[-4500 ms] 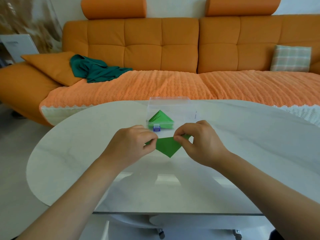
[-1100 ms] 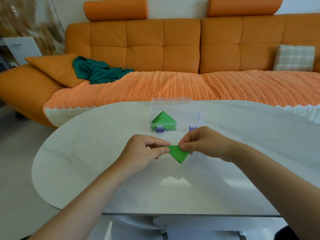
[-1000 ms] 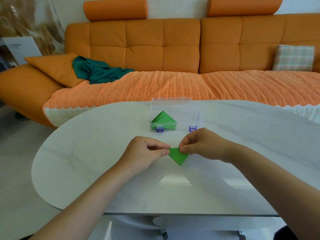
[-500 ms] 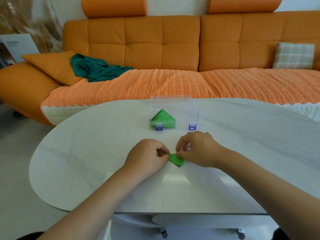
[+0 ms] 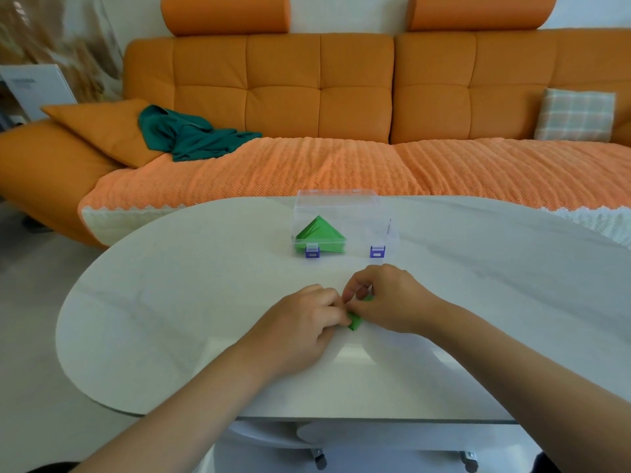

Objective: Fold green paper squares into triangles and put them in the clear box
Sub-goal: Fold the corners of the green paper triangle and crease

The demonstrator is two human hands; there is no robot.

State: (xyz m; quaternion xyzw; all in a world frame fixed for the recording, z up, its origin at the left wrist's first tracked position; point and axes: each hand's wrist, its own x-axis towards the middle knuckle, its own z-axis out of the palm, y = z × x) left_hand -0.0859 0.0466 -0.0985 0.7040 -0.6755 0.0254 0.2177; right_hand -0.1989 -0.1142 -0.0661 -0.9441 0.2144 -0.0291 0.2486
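Tightly, left hand (image 5: 300, 324) and right hand (image 5: 391, 302) pinch creased green paper (image 5: 355, 323).

table (image 5: 170, 302): smooth pale stone-look top, faint veining, soft sheen, reflection near the front edge
box (image 5: 338, 206): clear hard plastic, glossy; latches (image 5: 377, 251) opaque blue plastic
paper (image 5: 355, 323): green, matt; triangles (image 5: 321, 233) in box look the same stock
sofa (image 5: 283, 83): orange upholstery, smooth, matt
throw (image 5: 307, 165): orange ribbed cloth, rough
cloth (image 5: 191, 134): teal, soft
cushion (image 5: 575, 114): plaid woven fabric

Two hands (image 5: 300, 324) (image 5: 392, 302), one green paper (image 5: 355, 324), one clear box (image 5: 358, 209), two purple latches (image 5: 312, 252) (image 5: 377, 251)
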